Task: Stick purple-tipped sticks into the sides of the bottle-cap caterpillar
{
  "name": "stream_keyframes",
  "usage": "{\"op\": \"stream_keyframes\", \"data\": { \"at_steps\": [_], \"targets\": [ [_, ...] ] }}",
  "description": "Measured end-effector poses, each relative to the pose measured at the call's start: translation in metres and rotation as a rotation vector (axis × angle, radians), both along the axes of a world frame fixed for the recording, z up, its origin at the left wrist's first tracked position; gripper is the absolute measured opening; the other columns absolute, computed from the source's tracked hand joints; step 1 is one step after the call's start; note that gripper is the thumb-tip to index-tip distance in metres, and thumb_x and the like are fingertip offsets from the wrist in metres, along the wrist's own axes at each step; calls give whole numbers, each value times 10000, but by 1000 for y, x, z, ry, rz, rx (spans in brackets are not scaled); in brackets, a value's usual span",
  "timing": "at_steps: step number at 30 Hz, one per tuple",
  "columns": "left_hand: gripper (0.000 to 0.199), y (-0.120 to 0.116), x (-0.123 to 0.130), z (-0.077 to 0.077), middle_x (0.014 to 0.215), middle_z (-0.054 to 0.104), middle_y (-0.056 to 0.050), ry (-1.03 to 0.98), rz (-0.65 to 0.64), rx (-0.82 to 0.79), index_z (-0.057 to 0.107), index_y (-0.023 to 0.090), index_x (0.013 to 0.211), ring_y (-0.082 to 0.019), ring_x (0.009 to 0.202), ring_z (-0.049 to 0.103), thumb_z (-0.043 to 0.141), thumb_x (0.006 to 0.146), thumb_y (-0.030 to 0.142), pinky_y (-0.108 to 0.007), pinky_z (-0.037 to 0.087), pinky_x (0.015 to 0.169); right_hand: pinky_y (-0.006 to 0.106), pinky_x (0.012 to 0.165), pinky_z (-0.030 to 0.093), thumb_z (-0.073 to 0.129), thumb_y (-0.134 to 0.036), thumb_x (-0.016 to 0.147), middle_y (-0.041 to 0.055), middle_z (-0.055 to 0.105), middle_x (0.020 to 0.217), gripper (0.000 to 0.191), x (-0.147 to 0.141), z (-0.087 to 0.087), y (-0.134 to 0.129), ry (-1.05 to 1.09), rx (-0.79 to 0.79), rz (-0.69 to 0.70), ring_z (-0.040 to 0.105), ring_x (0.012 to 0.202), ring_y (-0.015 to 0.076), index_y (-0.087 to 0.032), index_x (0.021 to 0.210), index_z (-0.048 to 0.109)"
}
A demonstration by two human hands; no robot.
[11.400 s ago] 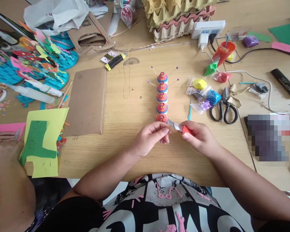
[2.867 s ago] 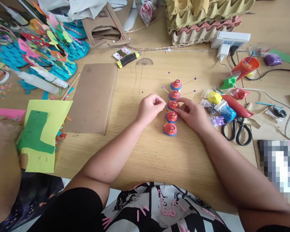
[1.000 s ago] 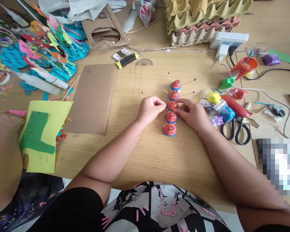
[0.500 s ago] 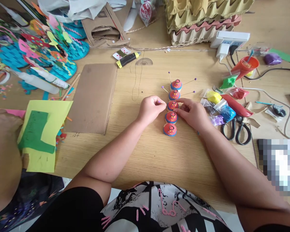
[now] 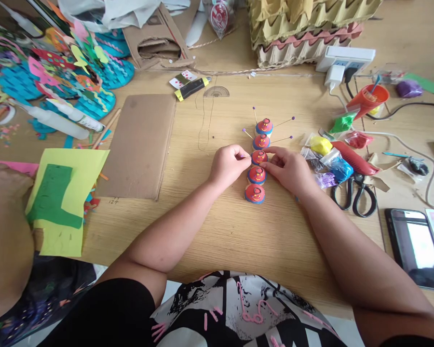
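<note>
Table (image 5: 202, 231) underlies everything; cardboard sheet (image 5: 135, 144) lies well left of the left hand. Scissors (image 5: 356, 179) sit to the right of the right hand, a red handle (image 5: 356, 159) resting just beyond them.

Right hand (image 5: 291, 173): thumb and forefinger braced against the right side of the middle head (image 5: 259, 157). Left hand (image 5: 227, 165): fingertips pinched on a thin stick, purple tip (image 5: 241, 156) showing; whether its point meets the head, cannot tell.

Five red heads stand in line, the middle one between the hands, two nearer the wearer, two farther off. Risk: a left-hand shove stronger than the right's brace might slide that head and kink the line. Pressing thumb could dent the face, if soft. Stick could snap or enter crooked if pushed off-axis. Far sticks, such as the left one (image 5: 249, 134) just beyond the left hand, could be knocked loose by a raised knuckle.
</note>
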State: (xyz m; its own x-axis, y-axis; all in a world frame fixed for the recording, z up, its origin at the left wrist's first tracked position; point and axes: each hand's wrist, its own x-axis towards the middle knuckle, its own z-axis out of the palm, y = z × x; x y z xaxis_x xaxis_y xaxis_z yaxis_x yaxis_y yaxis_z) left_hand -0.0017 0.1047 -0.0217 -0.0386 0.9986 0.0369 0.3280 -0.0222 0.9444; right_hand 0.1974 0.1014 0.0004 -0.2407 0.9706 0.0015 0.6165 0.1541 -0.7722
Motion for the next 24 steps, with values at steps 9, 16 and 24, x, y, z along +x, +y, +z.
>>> {"op": "stream_keyframes", "data": {
  "at_steps": [9,16,24],
  "targets": [
    [73,2,-4,1,721,718,-1,-29,-4,-32,693,167,717,-134,696,630,698,728,239,-252,465,664,288,626,371,710,-368,874,-8,606,702,434,0,3,-2,-21,-12,6,489,607,129,-185,1267,738],
    [112,2,-7,2,779,733,-15,-83,-45,-67,726,164,792,-124,709,635,713,752,268,-242,476,678,294,637,400,688,-381,890,8,642,733,451,0,-2,-3,-20,19,-5,523,620,145,-195,1301,715],
    [111,3,-6,-2,752,716,-11,-85,-14,-46,736,171,795,-126,705,632,696,780,273,-245,488,665,292,616,395,668,-392,909,6,647,747,435,-1,-5,-3,-16,27,-30,532,613,143,-226,1309,713]
  ]
}}
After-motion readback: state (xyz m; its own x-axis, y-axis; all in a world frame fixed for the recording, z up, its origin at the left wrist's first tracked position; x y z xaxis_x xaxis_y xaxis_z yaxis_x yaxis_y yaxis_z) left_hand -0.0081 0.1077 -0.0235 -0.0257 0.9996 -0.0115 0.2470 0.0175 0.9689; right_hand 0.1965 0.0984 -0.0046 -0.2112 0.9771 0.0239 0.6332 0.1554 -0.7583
